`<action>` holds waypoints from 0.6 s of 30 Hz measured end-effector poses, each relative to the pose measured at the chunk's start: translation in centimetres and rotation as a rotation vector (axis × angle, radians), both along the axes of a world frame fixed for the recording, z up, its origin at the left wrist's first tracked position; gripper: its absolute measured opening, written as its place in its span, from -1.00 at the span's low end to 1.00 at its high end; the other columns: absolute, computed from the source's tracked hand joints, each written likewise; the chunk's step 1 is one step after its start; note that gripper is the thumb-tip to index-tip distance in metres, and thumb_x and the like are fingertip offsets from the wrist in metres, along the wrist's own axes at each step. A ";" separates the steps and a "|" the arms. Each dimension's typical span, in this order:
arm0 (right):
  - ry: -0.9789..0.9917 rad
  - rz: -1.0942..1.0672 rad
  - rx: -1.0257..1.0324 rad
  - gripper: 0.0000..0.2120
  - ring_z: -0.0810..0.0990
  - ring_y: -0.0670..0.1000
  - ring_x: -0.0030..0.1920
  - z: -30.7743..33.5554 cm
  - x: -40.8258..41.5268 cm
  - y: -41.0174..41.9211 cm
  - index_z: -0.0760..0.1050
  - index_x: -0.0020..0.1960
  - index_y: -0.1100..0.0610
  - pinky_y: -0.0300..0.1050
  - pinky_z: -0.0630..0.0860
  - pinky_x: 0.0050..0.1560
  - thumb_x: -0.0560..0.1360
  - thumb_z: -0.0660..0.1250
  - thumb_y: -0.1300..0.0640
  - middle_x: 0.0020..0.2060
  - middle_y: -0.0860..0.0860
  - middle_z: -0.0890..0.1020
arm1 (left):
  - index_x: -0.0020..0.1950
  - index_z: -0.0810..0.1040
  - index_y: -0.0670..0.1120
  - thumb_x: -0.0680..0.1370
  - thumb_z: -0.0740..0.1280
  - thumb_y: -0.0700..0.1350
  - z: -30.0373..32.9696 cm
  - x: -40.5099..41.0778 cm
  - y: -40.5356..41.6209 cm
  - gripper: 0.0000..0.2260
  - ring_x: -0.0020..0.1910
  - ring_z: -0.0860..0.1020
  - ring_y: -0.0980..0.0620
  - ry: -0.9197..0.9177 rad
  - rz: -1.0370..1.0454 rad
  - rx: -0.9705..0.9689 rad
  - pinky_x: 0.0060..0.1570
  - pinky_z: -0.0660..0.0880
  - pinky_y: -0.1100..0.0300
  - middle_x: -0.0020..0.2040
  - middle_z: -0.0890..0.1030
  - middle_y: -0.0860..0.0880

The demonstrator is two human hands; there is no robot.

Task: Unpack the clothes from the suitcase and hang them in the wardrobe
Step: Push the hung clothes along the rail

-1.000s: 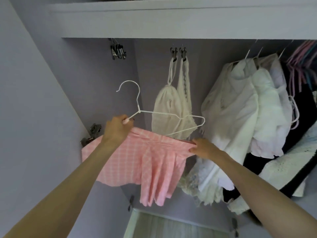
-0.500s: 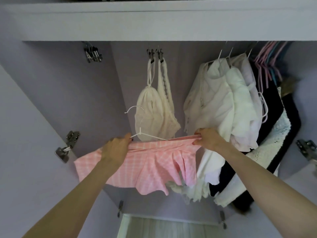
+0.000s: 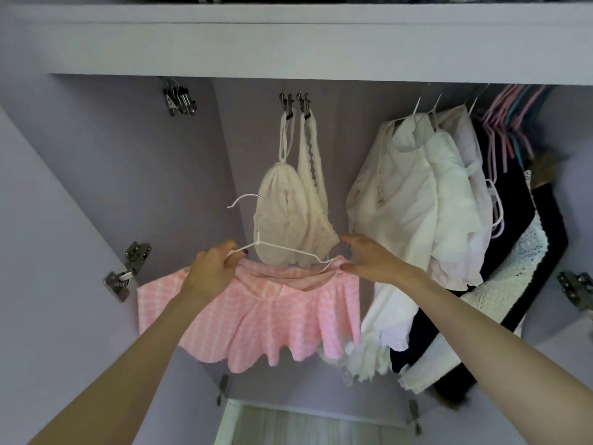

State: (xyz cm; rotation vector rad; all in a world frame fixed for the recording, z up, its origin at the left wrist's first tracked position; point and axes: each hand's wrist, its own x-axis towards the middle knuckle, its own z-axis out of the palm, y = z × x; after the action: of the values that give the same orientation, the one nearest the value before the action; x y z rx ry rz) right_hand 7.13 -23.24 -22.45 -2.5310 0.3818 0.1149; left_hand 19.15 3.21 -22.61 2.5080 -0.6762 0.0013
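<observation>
A pink checked skirt [image 3: 276,316] hangs from a thin white wire hanger [image 3: 256,239] in front of the open wardrobe. My left hand [image 3: 211,268] grips the hanger's left shoulder together with the skirt's waistband. My right hand [image 3: 369,256] pinches the waistband at the hanger's right end. The hanger's hook [image 3: 245,199] points up and left, well below the top of the wardrobe. The suitcase is out of sight.
Two cream tops [image 3: 298,213] hang from metal clips [image 3: 295,102] at the middle. More clips [image 3: 179,97] hang to the left. White blouses [image 3: 426,194], dark clothes and pink hangers [image 3: 500,130] fill the right side. Door hinges [image 3: 128,271] flank the opening.
The view has tilted so the wardrobe sits more centred. The skirt's waistband now lies level along the hanger, and my right hand has moved up to the hanger's right end.
</observation>
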 end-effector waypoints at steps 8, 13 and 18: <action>-0.304 -0.031 -0.184 -0.67 0.50 0.15 -0.14 1.2 -0.1 0.4 0.28 -0.39 0.10 -0.13 0.34 -0.13 0.49 0.33 0.22 -0.26 0.05 0.41 | -0.12 0.46 -0.17 0.59 0.23 -0.10 1.8 0.6 0.3 -0.84 -0.24 0.41 -0.11 0.112 0.086 -0.208 -0.31 0.29 0.11 -0.27 0.48 -0.18; -0.237 -0.081 -0.274 -0.77 0.56 0.23 -0.06 2.7 -0.4 1.0 0.27 -0.29 0.07 -0.08 0.33 -0.21 0.51 0.23 0.17 -0.11 0.20 0.61 | 0.05 0.32 -0.13 0.62 0.17 -0.07 1.4 0.6 -1.2 -0.86 -0.17 0.43 -0.07 0.210 0.047 -0.209 -0.20 0.28 0.15 -0.11 0.48 -0.15; -0.159 -0.270 -0.250 -0.76 0.57 0.20 0.01 3.3 -1.4 1.1 0.52 -0.07 0.21 -0.08 0.39 -0.16 0.49 0.23 0.03 -0.09 0.14 0.63 | 0.43 0.21 -0.14 0.60 0.20 -0.10 0.4 0.9 -3.0 -0.58 0.18 0.45 -0.12 0.324 -0.076 -0.142 0.22 0.37 0.05 0.30 0.41 -0.17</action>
State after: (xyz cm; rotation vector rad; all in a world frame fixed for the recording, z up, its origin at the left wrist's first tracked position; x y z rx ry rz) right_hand 5.72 -22.12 -19.15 -2.6782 0.7056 -0.2501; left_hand 20.03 0.22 -22.24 2.2745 -0.6120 -0.3634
